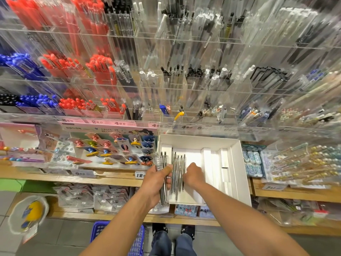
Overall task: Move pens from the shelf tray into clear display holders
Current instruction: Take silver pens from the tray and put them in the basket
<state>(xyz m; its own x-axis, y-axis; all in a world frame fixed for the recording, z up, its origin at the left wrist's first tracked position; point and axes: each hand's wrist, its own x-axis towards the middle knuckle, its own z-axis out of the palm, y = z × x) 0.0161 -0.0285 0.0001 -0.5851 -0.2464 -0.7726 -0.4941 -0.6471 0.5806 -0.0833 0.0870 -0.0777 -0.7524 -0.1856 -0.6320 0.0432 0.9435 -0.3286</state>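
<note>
Pens in tray: right hand pinches them; left hand grips overfull bundle, may slip.

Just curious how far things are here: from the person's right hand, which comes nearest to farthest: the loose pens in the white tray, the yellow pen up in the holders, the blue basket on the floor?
1. Loose pens: under the right hand, in the white tray.
2. Yellow pen: above, in the holders.
3. Blue basket: below left, on the floor.
</note>
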